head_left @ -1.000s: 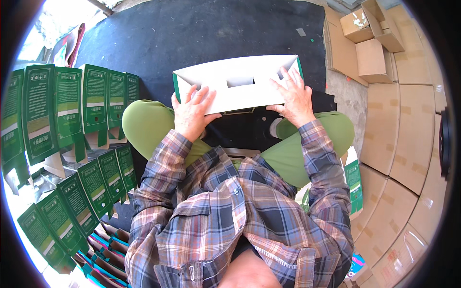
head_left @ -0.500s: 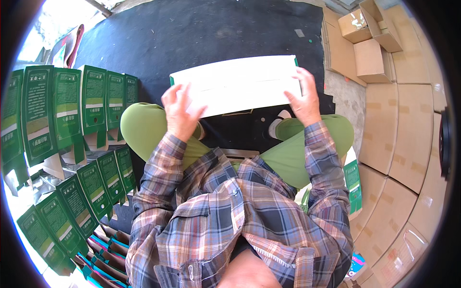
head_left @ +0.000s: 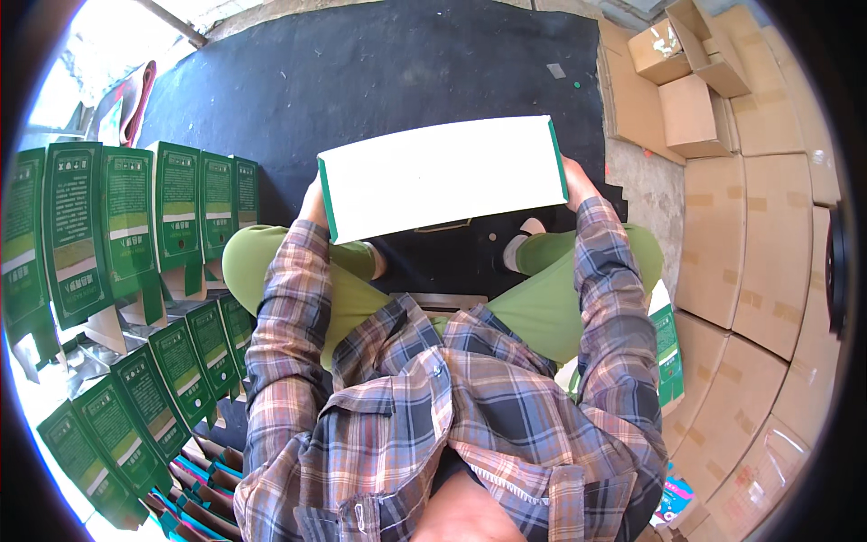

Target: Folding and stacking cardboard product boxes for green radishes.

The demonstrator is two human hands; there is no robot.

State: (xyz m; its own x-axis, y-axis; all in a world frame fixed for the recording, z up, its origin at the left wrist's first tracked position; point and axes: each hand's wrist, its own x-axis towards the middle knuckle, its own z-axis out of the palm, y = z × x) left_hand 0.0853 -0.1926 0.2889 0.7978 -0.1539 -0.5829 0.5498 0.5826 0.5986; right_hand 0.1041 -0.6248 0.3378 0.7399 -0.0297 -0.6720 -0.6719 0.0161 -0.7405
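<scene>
In front of my lap is a long carton panel point(head_left: 442, 176), its upper face white, with green edges at both short ends. My left hand point(head_left: 312, 204) grips its left end, the fingers hidden behind and beneath it. At the opposite end my right hand point(head_left: 580, 184) holds on the same way, mostly the back of the hand showing. The panel tilts slightly, its right end farther from me. Whether it is a flat blank or a folded box is unclear from above.
Green printed cartons point(head_left: 126, 212) stand in rows at my left, with more cartons point(head_left: 181, 370) nearer. Brown cardboard boxes point(head_left: 710, 244) are stacked along the right. Open brown boxes point(head_left: 694, 108) lie at the far right. A black mat point(head_left: 388, 72) covers the floor ahead.
My hands have moved from the panel's white face, where the fingers were spread, to its two ends. The panel has come slightly nearer and shows more of its green ends.
</scene>
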